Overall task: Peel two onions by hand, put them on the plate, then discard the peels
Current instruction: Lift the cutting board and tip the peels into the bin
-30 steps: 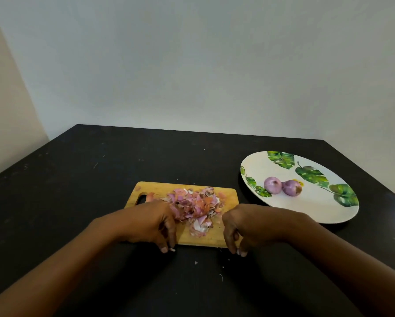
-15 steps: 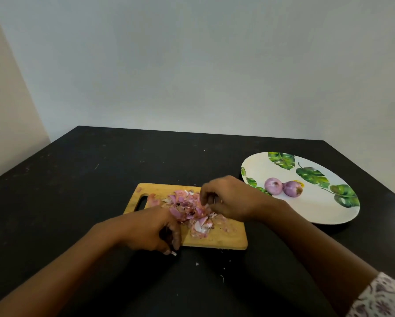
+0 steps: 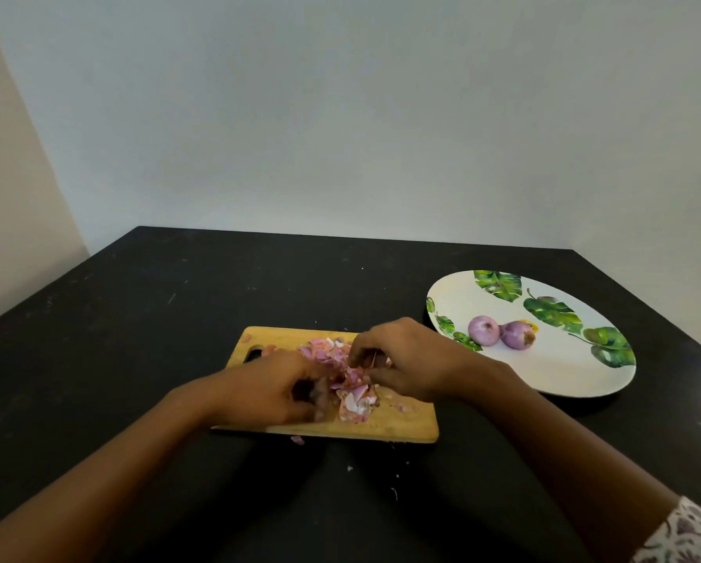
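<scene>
- I see the left hand (image 3: 267, 394) curled into the peels (image 3: 351, 390) on the board (image 3: 405, 426); its fingertips are blurred, so I can't tell its grip.
- Right hand (image 3: 405, 359) pinches peels and hides part of the pile.
- Onions (image 3: 484, 330) on plate (image 3: 564, 379).

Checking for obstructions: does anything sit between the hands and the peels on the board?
Nothing visible. The left hand touches the peels on the board, the right hand pinches them; the plate with the onions sits apart to the right.

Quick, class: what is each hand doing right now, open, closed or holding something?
Left hand: curled beside the peels, blurred; cannot tell.
Right hand: pinches peels.
</scene>
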`<state>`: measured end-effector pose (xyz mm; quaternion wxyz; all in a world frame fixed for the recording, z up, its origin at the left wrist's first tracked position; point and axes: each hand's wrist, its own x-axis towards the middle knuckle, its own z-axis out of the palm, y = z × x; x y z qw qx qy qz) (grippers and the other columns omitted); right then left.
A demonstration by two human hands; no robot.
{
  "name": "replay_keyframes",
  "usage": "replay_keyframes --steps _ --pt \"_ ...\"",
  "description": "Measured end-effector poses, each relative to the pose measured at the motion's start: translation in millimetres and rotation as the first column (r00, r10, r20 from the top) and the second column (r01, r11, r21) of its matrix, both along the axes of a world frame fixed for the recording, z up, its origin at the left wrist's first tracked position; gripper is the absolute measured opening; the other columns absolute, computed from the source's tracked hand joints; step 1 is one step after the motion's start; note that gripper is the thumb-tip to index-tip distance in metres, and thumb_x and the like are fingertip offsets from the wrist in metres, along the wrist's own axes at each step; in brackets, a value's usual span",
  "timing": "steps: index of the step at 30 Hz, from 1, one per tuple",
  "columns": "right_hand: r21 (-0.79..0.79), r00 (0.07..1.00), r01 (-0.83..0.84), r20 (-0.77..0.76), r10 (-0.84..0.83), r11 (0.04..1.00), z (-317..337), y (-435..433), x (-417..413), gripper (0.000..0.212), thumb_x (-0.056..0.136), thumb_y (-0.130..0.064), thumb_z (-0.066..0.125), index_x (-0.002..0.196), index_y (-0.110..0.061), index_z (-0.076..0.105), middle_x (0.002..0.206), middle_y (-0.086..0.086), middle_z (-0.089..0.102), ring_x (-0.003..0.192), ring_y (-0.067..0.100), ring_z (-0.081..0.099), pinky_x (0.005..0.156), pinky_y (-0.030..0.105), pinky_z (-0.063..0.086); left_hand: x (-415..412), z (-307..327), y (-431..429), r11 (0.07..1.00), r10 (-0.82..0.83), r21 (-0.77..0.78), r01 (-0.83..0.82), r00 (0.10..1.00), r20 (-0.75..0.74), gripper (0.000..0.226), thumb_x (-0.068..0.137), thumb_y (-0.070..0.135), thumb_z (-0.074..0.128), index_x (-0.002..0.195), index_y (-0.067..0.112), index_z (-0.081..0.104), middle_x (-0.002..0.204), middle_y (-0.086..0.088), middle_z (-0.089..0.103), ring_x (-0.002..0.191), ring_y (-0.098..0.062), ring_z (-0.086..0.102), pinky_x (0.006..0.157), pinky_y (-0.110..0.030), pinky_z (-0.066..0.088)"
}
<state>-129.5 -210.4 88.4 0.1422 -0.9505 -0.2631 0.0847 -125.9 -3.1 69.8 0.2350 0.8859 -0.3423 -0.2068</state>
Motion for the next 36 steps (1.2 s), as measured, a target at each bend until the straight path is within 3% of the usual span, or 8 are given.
replay_keyframes --steps 5,9,13,17,22,26,32,36 --pt "0.012 0.998 0.056 0.041 -0.057 0.998 1 -3 2 0.028 0.095 -0.012 0.057 0.122 -0.017 0.061 0.119 0.0 0.063 0.103 0.01 0.059 0.085 0.021 0.05 12 3 -15 0.957 0.288 -0.117 -0.265 0.908 0.305 0.019 0.084 0.016 0.067 0.098 0.027 0.063 0.094 0.011 0.064 0.084 -0.002 0.061 0.08 -0.021 0.053" --pt "0.053 0.988 0.12 0.096 -0.125 0.991 0 -9 3 0.024 0.094 -0.012 0.059 0.116 -0.018 0.064 0.114 0.0 0.066 0.097 0.01 0.061 0.084 0.024 0.052 14 -1 -19 0.964 0.252 -0.005 -0.265 0.912 0.324 0.028 0.085 0.016 0.065 0.11 0.028 0.062 0.105 0.007 0.067 0.089 -0.003 0.062 0.082 -0.023 0.053" --pt "0.128 0.97 0.167 0.158 -0.186 0.978 0 -8 -3 0.023 0.093 -0.012 0.06 0.114 -0.019 0.065 0.113 -0.001 0.067 0.093 0.006 0.059 0.082 0.022 0.05 11 5 -11 0.927 0.359 -0.056 -0.37 0.836 0.415 0.019 0.084 0.029 0.067 0.102 0.032 0.062 0.094 0.013 0.065 0.079 0.0 0.06 0.071 -0.019 0.053" --pt "0.125 0.99 -0.114 0.096 0.102 0.986 -10 26 -26 0.025 0.095 -0.016 0.057 0.119 -0.015 0.065 0.117 0.002 0.063 0.096 0.004 0.051 0.08 0.018 0.039 16 10 3 0.859 0.508 -0.196 -0.472 0.748 0.426 0.011 0.083 0.038 0.066 0.091 0.031 0.065 0.077 0.017 0.061 0.072 0.0 0.059 0.065 -0.02 0.051" --pt "-0.141 0.911 -0.354 0.173 0.375 0.924 -37 56 -35 0.038 0.094 -0.01 0.057 0.132 -0.016 0.057 0.125 0.01 0.05 0.115 0.023 0.048 0.08 0.027 0.038 21 11 7 0.833 0.551 -0.225 -0.505 0.721 0.421 0.013 0.084 0.037 0.064 0.093 0.028 0.066 0.086 0.012 0.064 0.08 -0.003 0.059 0.074 -0.028 0.053" --pt "-0.177 0.882 -0.377 0.231 0.411 0.909 -43 60 -30 0.029 0.092 -0.008 0.06 0.121 -0.005 0.063 0.12 0.015 0.053 0.111 0.029 0.053 0.083 0.038 0.051 21 9 10 0.822 0.566 -0.219 -0.526 0.712 0.416 0.012 0.085 0.038 0.064 0.093 0.03 0.065 0.088 0.011 0.064 0.08 -0.003 0.059 0.071 -0.024 0.05" --pt "-0.24 0.825 -0.398 0.329 0.46 0.886 -50 58 -34 0.026 0.094 -0.008 0.056 0.119 -0.001 0.06 0.115 0.017 0.055 0.105 0.031 0.054 0.074 0.038 0.049 24 6 16 0.781 0.623 -0.264 -0.566 0.677 0.393 0.011 0.085 0.035 0.064 0.092 0.028 0.066 0.084 0.012 0.061 0.079 -0.004 0.059 0.071 -0.026 0.051" --pt "-0.156 0.907 -0.321 0.231 0.351 0.934 -50 58 -36 0.03 0.097 -0.01 0.05 0.127 -0.008 0.05 0.127 0.011 0.044 0.107 0.026 0.049 0.082 0.037 0.046 27 5 27 0.748 0.663 -0.285 -0.6 0.647 0.377 0.009 0.085 0.033 0.065 0.092 0.028 0.066 0.084 0.011 0.062 0.079 -0.005 0.059 0.07 -0.027 0.052"
